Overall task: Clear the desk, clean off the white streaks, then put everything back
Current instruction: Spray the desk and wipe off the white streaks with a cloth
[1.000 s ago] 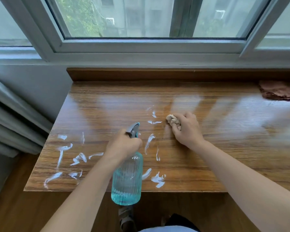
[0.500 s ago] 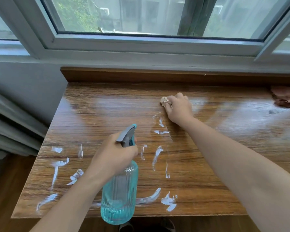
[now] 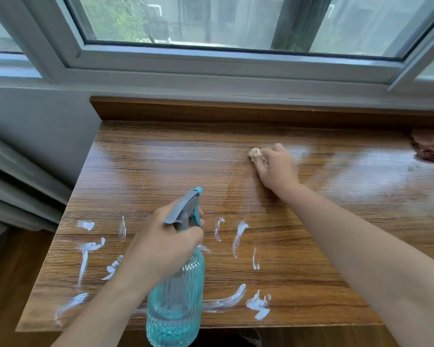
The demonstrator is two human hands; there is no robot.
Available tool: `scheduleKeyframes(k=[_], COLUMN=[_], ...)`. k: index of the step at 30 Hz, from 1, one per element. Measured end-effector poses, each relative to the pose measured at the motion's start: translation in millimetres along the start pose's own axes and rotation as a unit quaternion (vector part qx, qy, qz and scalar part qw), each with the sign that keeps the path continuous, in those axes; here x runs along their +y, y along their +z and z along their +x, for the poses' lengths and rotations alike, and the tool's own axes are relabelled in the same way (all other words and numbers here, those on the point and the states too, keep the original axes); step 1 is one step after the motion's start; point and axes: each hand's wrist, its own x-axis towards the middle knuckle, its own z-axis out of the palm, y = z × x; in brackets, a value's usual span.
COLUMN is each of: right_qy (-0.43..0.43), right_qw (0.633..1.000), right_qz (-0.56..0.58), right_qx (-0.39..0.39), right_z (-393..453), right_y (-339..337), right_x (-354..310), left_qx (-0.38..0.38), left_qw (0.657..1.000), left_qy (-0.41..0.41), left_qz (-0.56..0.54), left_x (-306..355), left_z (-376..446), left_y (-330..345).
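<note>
- right hand (image 3: 276, 169) curled around a small beige wad of cloth (image 3: 255, 153), pressing it on the wooden desk (image 3: 161, 156) toward the far edge.
- left hand (image 3: 161, 244) wrapped around the neck of a teal spray bottle (image 3: 176, 296), held upright over the near edge; grey trigger head (image 3: 184, 206) points away from the person.
- white streaks (image 3: 238, 234) lie on the near left and near middle of the desk.
- brownish rag (image 3: 431, 146) at far right, apart from both hands.
- window frame (image 3: 211, 66) behind the desk.
</note>
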Motion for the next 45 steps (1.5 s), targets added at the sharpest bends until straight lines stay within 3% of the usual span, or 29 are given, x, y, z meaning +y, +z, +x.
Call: scheduleKeyframes(k=[1, 3, 7, 9, 11, 13, 15, 17, 19, 21, 24, 26, 28, 31, 34, 36, 40, 42, 45], right_qy=[0.009, -0.056, -0.268, -0.306, -0.275, -0.195, -0.102, -0.040, -0.047, -0.123, -0.246, -0.276, -0.222, -0.073, 0.043, 0.084, 0.036, -0.007, -0.003], right_qw=[1.000, 0.998, 0.952, 0.932, 0.940, 0.968, 0.988, 0.997, 0.998, 0.991, 0.961, 0.945, 0.951, 0.971, 0.966, 0.954, 0.967, 0.979, 0.983], right_qz=[-0.003, 0.012, 0.072, 0.075, 0.103, 0.132, 0.109, 0.054, 0.021, 0.037, 0.082, 0.096, 0.127, 0.187, 0.235, 0.260, 0.166, 0.129, 0.152], right_qx=[0.004, -0.008, -0.131, -0.179, -0.172, -0.091, -0.033, -0.030, -0.028, -0.039, -0.100, -0.148, -0.173, -0.131, -0.102, -0.125, -0.190, -0.155, -0.104], right_z=[-3.5, -30.0, -97.4, -95.3, -74.4, -41.4, -4.7, 14.9, 7.5, -23.4, -86.3, -110.4, -112.4, -91.9, -68.1, -58.7, -63.5, -69.2, -71.9], right_y=[1.4, 0.3, -21.4, -31.1, -35.1, -26.5, -10.8, 4.3, 11.3, 9.8, -4.0, -16.0, -27.2, -43.7, -59.5, -64.7, -58.0, -52.0, -50.9], right_x=[-7.1, -22.0, -26.9, -19.1, -20.7, -22.4, -19.6, -18.6, -25.9, -37.7, -48.1, -48.3, -45.4, -36.4, -23.9, -14.7, 3.3, 9.5, 11.4], left_qx=[-0.002, -0.003, -0.002, 0.000, -0.002, -0.002, 0.003, 0.006, 0.009, 0.015, 0.025, 0.037, 0.042, 0.035, 0.027, 0.028, 0.028, 0.023, 0.019], left_qw=[1.000, 1.000, 1.000, 1.000, 1.000, 1.000, 1.000, 1.000, 1.000, 1.000, 1.000, 0.999, 0.999, 0.999, 0.999, 0.999, 0.999, 0.999, 0.999], left_qy=[0.002, 0.002, 0.007, 0.009, 0.010, 0.013, 0.017, 0.016, 0.010, 0.008, 0.015, 0.019, 0.017, 0.018, 0.021, 0.022, 0.025, 0.026, 0.022], left_qz=[0.000, -0.004, -0.014, -0.021, -0.015, -0.007, 0.001, 0.002, 0.000, 0.002, 0.002, 0.001, 0.003, -0.003, 0.000, 0.002, -0.014, -0.019, -0.023], left_x=[-0.3, -1.6, -0.3, 0.1, -0.1, -0.4, -0.6, -0.6, -1.2, -2.4, -4.9, -5.0, -4.2, -4.1, -2.1, 0.5, 3.0, 1.5, -0.2], left_z=[0.0, 1.5, 4.9, 6.4, 6.9, 7.5, 7.6, 7.7, 7.8, 8.7, 10.1, 10.1, 10.1, 9.6, 7.1, 5.0, 0.7, 0.3, -1.3], left_y=[0.2, -0.1, -0.1, -1.4, -4.0, -6.5, -8.2, -8.6, -8.6, -8.9, -7.4, -4.9, -2.2, 1.4, 4.3, 6.7, 10.5, 11.6, 13.3])
